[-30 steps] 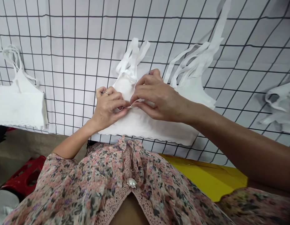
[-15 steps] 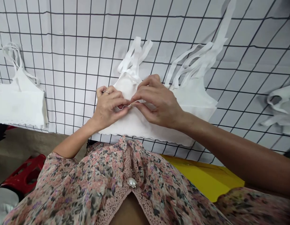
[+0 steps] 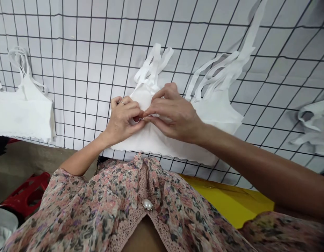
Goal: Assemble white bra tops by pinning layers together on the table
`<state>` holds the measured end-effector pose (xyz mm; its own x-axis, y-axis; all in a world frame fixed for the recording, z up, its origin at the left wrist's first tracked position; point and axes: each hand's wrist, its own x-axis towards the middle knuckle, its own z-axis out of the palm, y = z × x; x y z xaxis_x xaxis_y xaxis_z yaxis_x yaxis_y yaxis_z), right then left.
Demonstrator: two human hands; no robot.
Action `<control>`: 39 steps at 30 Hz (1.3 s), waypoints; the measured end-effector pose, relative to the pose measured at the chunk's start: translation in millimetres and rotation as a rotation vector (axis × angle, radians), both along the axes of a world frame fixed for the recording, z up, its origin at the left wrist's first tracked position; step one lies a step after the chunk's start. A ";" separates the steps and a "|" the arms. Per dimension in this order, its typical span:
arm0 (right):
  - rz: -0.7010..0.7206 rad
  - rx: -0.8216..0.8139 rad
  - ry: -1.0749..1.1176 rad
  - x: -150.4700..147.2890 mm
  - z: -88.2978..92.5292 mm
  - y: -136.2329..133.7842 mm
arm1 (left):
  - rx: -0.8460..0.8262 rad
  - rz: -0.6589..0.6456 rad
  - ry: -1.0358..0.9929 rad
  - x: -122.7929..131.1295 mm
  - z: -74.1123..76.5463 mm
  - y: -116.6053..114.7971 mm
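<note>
White bralette (image 3: 153, 141) lying flat on a grid-ruled white sheet (image 3: 80, 70), centred just above the person's floral blouse (image 3: 93, 206), with its band toward the body and its straps fanned away from it. Apparently complete, as the pieces show: the scalloped lower hem, the smooth band and a bundle of white straps (image 3: 153, 63) joined at the top edge. Apparently unsettled: a small looped strip (image 3: 139, 119) at mid-chest, only a sliver of which shows between the fingers; whether it is fixed in place cannot be told. Left hand (image 3: 122, 117), with a ring on one finger, and right hand (image 3: 174, 115) meet over that spot, each grip pressed together in a thumb-and-fingertip pinch on the strip, the right hand's other fingers arched over the cup. Fabric looks clean, slightly puckered beneath the fingers. A similar white garment (image 3: 22, 115) lies at left, a second white garment (image 3: 219, 108) lies against the bralette's right side, and a crumpled white piece (image 3: 314, 122) lies at far right. Yellow board (image 3: 227, 199) and red plastic stool (image 3: 25, 194) show below the sheet.
</note>
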<state>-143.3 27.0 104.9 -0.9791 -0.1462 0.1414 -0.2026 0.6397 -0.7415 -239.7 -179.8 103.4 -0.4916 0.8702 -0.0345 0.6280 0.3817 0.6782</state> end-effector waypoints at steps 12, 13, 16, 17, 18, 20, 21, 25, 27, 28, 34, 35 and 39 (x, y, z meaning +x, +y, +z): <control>0.220 -0.021 -0.141 -133.5 36.5 78.8 | 0.122 0.051 -0.052 -14.0 5.4 -18.7; 0.210 -0.018 -0.121 -138.4 29.9 75.8 | 0.109 0.054 -0.042 -13.7 4.6 -19.6; 0.158 -0.023 -0.076 -147.2 9.6 70.3 | 0.078 0.068 0.010 -14.8 1.1 -20.0; 0.129 -0.026 -0.071 -148.8 4.2 70.7 | 0.071 0.074 0.030 -16.4 -0.5 -19.8; 0.097 -0.029 -0.069 -149.7 0.1 72.0 | 0.066 0.077 0.047 -18.4 -1.9 -19.8; 0.035 -0.020 -0.053 -146.5 -4.1 75.3 | 0.064 0.090 0.086 -21.9 -3.5 -21.0; 0.001 -0.007 -0.031 -140.9 -4.2 75.7 | 0.067 0.110 0.122 -22.0 -3.1 -22.5; -0.193 0.091 0.125 -76.4 3.2 46.7 | 0.104 0.189 0.366 2.2 7.4 -31.8; -0.269 0.186 0.137 -21.9 5.1 12.2 | 0.080 0.083 0.433 26.4 11.2 -34.9; -0.295 0.241 0.111 7.5 3.8 -6.4 | 0.051 0.006 0.441 38.3 10.3 -35.6; -0.450 0.503 -0.162 140.9 -28.5 -54.6 | -0.100 0.009 0.404 59.1 -22.2 -49.9; -0.489 0.525 -0.195 153.1 -32.5 -50.5 | -0.100 0.053 0.393 56.2 -25.9 -55.2; -0.543 0.538 -0.152 175.2 -35.5 -14.8 | -0.065 0.111 0.386 40.0 -25.1 -69.9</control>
